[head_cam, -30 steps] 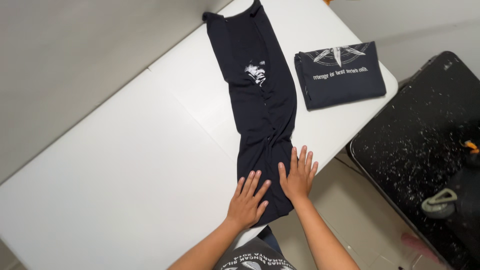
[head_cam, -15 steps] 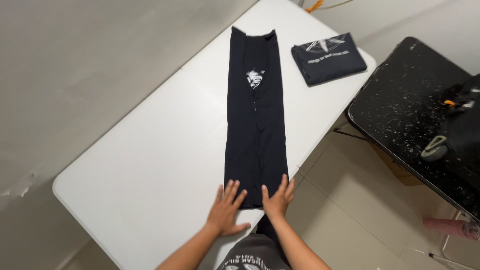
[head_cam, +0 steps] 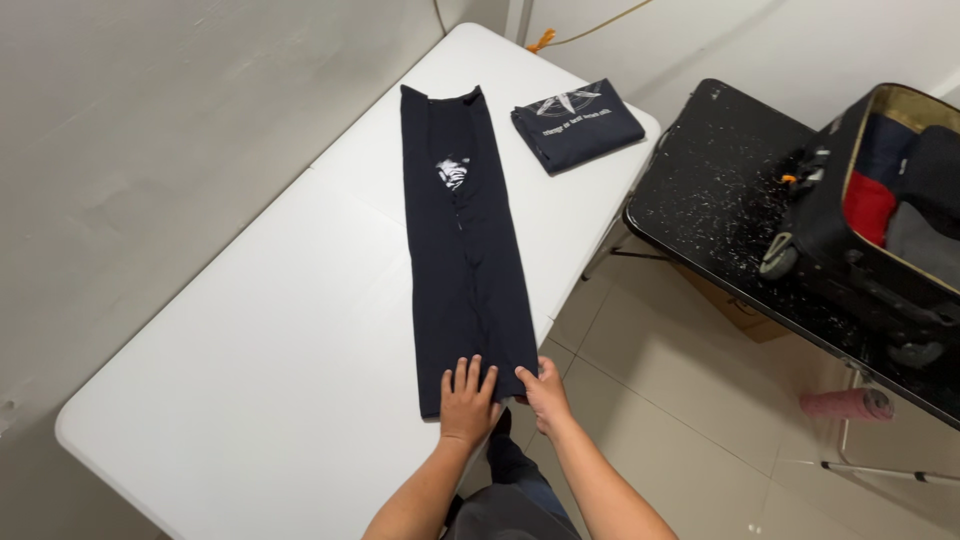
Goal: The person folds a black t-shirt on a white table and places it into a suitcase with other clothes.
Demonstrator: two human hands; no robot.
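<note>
While both hands sit together at the near end of the cloth, the left hand [head_cam: 467,402] lies flat with its fingers spread, palm down on the long black garment folded into a narrow strip [head_cam: 462,240]. Just beside it, the right hand [head_cam: 545,392] rests at the strip's near right corner, fingers curled loosely onto the hem with the thumb toward the left hand; whether it pinches the fabric or only presses it cannot be told. Neither hand is closed around anything in plain sight.

From under the hands the black strip runs straight away across the white rectangular tabletop [head_cam: 270,330], its far end reaching well beyond them, with a small white print [head_cam: 452,172] showing partway up along its middle fold. Beyond the right hand and off to that side, near the tabletop's far corner, lies a dark blue folded shirt with a pale printed design [head_cam: 577,124], apart from the strip and not touching it.

Further out to the right of the right hand, past the tabletop's edge, stands a black speckled table [head_cam: 720,200] that carries an open black suitcase [head_cam: 880,230] holding red, grey and dark folded clothes. Below that, on the pale tiled floor [head_cam: 680,400], lies a pink rolled object [head_cam: 848,404].
</note>
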